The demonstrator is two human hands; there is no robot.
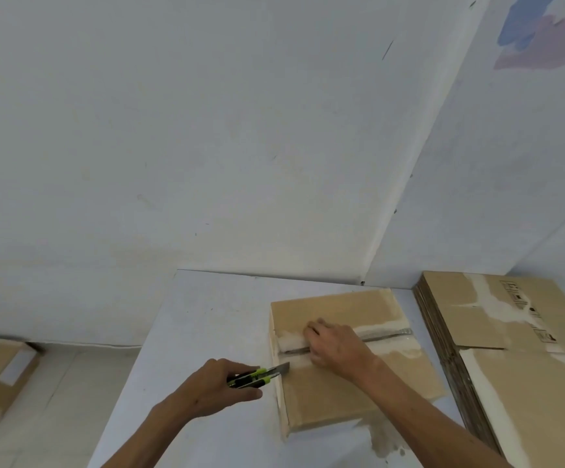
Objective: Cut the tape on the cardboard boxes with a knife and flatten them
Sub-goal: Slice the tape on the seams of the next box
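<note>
A brown cardboard box (335, 393) sits on the white table (206, 315), with clear tape (389, 334) running along its centre seam. My left hand (217, 386) grips a green and black utility knife (257, 375); its blade touches the box's left edge at the seam. My right hand (335, 342) lies on top of the box over the seam, fingers bent, holding it down.
A stack of flattened cardboard boxes (510, 349) lies at the table's right side. On the floor at the far left is another cardboard box (0, 376). White walls meet in a corner right behind the table.
</note>
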